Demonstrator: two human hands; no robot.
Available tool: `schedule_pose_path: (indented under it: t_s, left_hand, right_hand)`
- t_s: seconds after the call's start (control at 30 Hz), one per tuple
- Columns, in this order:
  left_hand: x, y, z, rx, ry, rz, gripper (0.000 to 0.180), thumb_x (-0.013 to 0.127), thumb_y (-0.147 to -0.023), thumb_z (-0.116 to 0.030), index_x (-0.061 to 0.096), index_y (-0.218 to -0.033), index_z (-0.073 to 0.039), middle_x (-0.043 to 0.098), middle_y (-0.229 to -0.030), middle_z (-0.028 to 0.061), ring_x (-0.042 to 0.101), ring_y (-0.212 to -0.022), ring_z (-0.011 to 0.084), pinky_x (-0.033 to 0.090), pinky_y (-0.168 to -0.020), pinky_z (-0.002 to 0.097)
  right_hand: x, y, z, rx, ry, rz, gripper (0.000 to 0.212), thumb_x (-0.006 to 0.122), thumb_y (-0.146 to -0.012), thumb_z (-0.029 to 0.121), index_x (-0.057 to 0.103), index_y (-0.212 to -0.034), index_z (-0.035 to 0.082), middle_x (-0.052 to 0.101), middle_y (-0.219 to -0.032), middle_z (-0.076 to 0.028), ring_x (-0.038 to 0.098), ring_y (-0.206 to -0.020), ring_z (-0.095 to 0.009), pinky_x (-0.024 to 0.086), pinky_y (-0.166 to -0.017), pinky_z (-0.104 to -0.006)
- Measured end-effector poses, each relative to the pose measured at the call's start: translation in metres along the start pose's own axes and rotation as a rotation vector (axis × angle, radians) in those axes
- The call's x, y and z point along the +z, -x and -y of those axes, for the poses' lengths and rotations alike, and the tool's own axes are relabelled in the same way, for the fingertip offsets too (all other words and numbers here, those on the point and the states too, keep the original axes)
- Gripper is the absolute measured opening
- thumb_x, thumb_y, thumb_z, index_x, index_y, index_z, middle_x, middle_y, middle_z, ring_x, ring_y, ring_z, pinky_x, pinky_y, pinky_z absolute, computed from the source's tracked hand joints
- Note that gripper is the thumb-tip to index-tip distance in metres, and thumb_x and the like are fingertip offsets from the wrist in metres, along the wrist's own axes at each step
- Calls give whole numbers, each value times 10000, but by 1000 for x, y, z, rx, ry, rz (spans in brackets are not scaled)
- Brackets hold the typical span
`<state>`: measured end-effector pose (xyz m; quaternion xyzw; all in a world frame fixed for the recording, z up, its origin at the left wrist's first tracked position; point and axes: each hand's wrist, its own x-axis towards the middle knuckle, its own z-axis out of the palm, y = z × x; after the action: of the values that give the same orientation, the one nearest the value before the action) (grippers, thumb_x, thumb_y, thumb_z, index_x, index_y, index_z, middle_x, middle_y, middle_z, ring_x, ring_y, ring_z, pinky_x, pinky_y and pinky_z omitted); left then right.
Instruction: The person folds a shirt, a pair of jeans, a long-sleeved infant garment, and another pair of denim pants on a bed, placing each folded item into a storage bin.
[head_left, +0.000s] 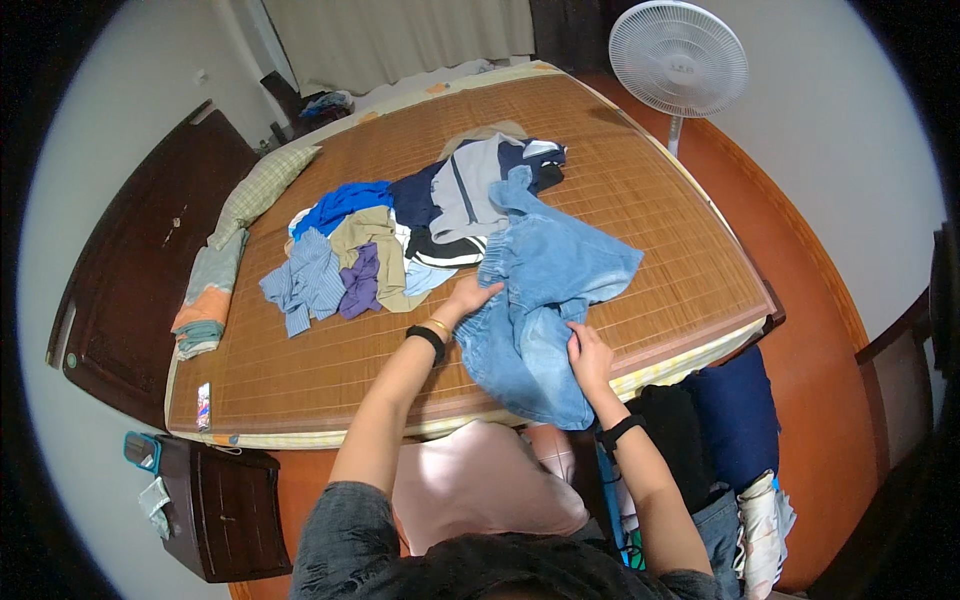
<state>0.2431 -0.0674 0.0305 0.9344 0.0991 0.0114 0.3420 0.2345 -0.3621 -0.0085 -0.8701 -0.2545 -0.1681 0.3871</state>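
A pair of light-blue jeans (535,260) lies spread and rumpled across the near right part of the bed, one part draping over the front edge. On its left edge my left hand (473,295) grips the denim, thumb on top and the other fingers partly hidden. My right hand (590,355) is closed on the cloth at the lower right. Beyond and to the left lies a loose pile: a grey garment (468,185), a bright blue one (345,207), a khaki one (362,235), a purple one (361,280) and a blue striped shirt (305,278).
A brown bamboo mat (290,385) covers the bed. A phone (204,407) lies at its near left corner; a pillow (262,193) and folded bedding (208,295) line the headboard. Folded clothes (733,405) are stacked at lower right. A white fan (678,60) stands beyond the bed.
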Motion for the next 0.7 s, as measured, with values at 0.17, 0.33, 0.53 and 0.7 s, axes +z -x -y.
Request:
schedule_pose_path:
  t_s: [0.17,0.33,0.53,0.7]
  left_hand:
    - [-32,26,3,113,-88,-445,467,609,-845,-293,405,-1127,19,589,-846,319,562,-834,492,462,-707,507]
    - [-121,94,13,92,-133,-571,389,629,-852,-282,460,-1023,23,600,-875,305,567,-854,480,463,-696,481]
    - [-161,235,154,-304,-213,-734,482,621,-834,-368,459,-1019,47,597,-941,319,574,-911,462,453,-755,503]
    - [-111,265,120,-365,-516,-794,408,629,-779,-91,463,-1150,-62,509,-1102,169,461,-1066,351,384,-872,466]
  right_hand:
    - [4,-2,8,-2,-35,21,280,543,-828,110,622,-1088,177,542,-897,-125,573,-811,-337,465,-682,-426]
    - [-4,2,25,22,-211,-21,276,527,-816,30,657,-1050,97,516,-827,-134,556,-762,-290,443,-689,-365]
    - [4,46,79,-38,-418,373,256,520,-813,30,661,-1025,53,487,-762,-131,514,-723,-249,427,-683,-326]
    - [11,32,68,-3,-388,395,350,545,-857,128,547,-1197,45,580,-929,-158,573,-836,-234,456,-741,-348]
